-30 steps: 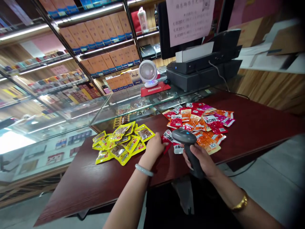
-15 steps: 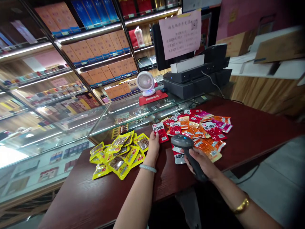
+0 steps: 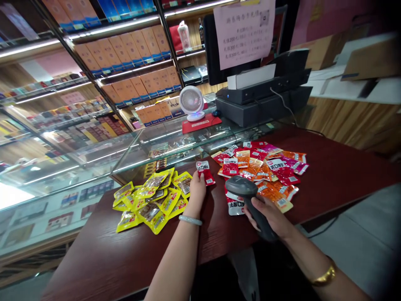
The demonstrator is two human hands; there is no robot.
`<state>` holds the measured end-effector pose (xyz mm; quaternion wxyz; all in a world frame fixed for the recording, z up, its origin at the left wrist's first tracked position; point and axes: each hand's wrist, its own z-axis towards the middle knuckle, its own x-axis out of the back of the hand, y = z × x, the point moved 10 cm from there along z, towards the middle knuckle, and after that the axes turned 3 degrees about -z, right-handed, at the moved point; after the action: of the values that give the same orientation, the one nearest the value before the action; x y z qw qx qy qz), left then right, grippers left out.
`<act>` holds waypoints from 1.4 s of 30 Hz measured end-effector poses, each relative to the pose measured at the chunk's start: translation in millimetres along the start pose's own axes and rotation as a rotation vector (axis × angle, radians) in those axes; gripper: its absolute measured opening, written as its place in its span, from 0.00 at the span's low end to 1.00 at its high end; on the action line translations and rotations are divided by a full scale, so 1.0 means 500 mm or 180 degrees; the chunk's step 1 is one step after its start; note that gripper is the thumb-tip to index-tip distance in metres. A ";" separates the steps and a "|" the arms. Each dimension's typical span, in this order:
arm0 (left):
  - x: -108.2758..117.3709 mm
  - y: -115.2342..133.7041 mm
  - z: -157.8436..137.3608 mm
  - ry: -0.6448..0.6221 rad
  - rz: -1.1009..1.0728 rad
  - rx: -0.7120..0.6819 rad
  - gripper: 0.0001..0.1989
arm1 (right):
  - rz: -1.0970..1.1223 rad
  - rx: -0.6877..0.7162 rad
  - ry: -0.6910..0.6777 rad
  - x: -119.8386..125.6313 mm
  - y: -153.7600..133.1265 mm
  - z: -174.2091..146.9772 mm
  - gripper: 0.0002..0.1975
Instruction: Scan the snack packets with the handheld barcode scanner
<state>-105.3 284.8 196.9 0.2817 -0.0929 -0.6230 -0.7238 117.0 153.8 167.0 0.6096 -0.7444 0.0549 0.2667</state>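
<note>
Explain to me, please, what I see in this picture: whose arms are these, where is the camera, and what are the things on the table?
The camera sits on a person's head and looks forward and down, so the two arms at the bottom are that person's own. No machine does the work here, only bare hands.

The left hand holds up a small red snack packet. The right hand grips a dark handheld barcode scanner.

They work over a dark red wooden table. On it lie two heaps: a pile of yellow packets to the left, and a pile of red, orange and pink packets to the right.

Behind the table stands a glass display counter with a small white fan and a black till machine on it. Shelves of boxed goods fill the back wall.
</note>
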 end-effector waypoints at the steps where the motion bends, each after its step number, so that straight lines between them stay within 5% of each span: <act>1: 0.010 0.000 0.002 0.0045 0.0189 -0.0020 0.17 | -0.0118 0.0041 0.0020 0.005 -0.009 -0.004 0.22; 5: 0.067 0.033 -0.009 0.0674 0.1011 -0.0307 0.30 | -0.0539 0.0342 0.0170 0.033 -0.057 -0.015 0.19; 8: 0.074 0.089 -0.031 0.0983 0.1437 -0.0707 0.25 | -0.0345 0.0405 0.0247 0.054 -0.069 -0.011 0.21; 11: 0.009 0.124 -0.027 0.0376 0.1626 -0.0800 0.17 | -0.0111 0.0387 0.0127 0.060 -0.060 0.001 0.22; 18: -0.148 0.128 0.042 -0.0826 0.1850 -0.0115 0.29 | -0.0062 0.0338 -0.0017 0.066 -0.041 0.017 0.23; 21: -0.165 0.118 0.066 -0.0851 0.1487 0.0038 0.22 | -0.0068 0.0353 0.0068 0.067 -0.047 0.016 0.25; 26: -0.119 0.091 0.065 -0.0242 0.0323 0.0022 0.11 | -0.0033 0.0352 0.0117 0.064 -0.051 0.014 0.26; 34: -0.030 0.072 0.024 0.0205 -0.1840 0.0197 0.16 | -0.0289 0.0467 -0.0035 0.042 -0.057 0.002 0.21; 42: -0.002 0.046 -0.008 0.0273 -0.2386 0.0292 0.17 | -0.0482 0.0583 -0.0061 -0.036 -0.037 -0.006 0.21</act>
<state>-91.6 279.7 215.1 0.0271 0.1846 -0.6332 -0.7512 110.2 151.4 191.9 0.6940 -0.6850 0.0169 0.2209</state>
